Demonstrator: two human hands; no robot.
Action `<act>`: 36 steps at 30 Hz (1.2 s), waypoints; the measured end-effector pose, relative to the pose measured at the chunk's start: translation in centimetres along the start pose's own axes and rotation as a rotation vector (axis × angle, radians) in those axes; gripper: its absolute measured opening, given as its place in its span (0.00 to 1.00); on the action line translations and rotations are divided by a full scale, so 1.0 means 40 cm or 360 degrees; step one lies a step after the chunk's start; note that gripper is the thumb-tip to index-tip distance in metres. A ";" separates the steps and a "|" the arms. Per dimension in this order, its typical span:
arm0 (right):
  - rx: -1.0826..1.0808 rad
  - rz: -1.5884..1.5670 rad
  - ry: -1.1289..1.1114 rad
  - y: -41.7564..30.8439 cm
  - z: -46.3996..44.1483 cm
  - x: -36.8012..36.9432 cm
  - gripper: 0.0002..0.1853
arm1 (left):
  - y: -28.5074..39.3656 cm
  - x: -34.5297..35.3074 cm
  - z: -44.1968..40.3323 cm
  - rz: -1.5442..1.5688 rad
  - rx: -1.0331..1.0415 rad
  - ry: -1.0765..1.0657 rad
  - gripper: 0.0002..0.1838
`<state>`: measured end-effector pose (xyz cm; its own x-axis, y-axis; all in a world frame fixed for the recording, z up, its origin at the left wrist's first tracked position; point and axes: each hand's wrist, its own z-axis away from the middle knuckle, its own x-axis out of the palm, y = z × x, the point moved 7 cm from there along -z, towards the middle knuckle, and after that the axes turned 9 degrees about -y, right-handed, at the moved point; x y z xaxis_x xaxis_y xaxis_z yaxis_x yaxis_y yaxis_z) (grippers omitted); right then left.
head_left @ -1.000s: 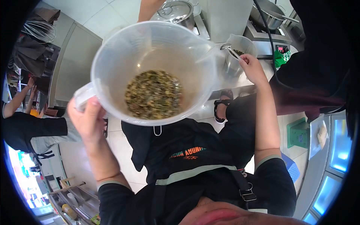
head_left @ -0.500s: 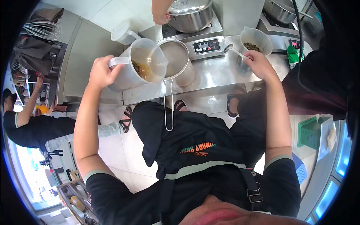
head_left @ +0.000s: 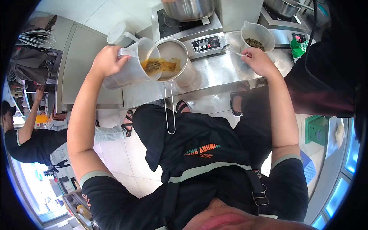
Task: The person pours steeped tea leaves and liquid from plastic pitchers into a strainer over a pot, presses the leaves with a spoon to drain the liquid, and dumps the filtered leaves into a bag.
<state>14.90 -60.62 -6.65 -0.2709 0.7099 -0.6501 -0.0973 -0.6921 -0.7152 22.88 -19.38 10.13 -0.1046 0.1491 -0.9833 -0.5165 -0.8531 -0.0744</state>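
My left hand is closed around the handle of a clear plastic pitcher, which is tipped to the right. Brown liquid with dark leaf bits runs over its lip into a fine-mesh strainer. The strainer sits over a translucent container, its long wire handle pointing toward me. In my right hand is a spoon, pinched by its handle and held above the counter. Just behind that hand stands another clear pitcher with dark green leaves at the bottom.
A steel pot is over the induction cooker behind the strainer. A lidded plastic jug stands at the back left. A green packet lies at right, near a person in dark clothing. Another person is at far left.
The pitcher in my left hand has tipped further, and its contents now flow into the strainer. The steel pot has shifted up in view; another person's hand at it has left view.
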 end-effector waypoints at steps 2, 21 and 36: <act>-0.0007 -0.0004 -0.0015 0.001 0.003 0.001 0.18 | -0.007 0.006 -0.007 -0.0022 -0.0014 -0.0007 0.18; -0.0135 -0.0191 -0.0022 0.049 -0.020 0.046 0.18 | 0.041 -0.007 -0.046 -0.0282 -0.0012 -0.0061 0.23; -0.0213 0.0092 0.0131 -0.005 -0.020 0.043 0.08 | 0.031 -0.040 -0.064 -0.0172 0.0000 -0.0065 0.32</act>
<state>15.23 -59.15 -7.83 -0.1923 0.6817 -0.7059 0.0462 -0.7122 -0.7004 24.57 -21.96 11.18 -0.0830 0.2607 -0.9619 -0.5266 -0.8309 -0.1797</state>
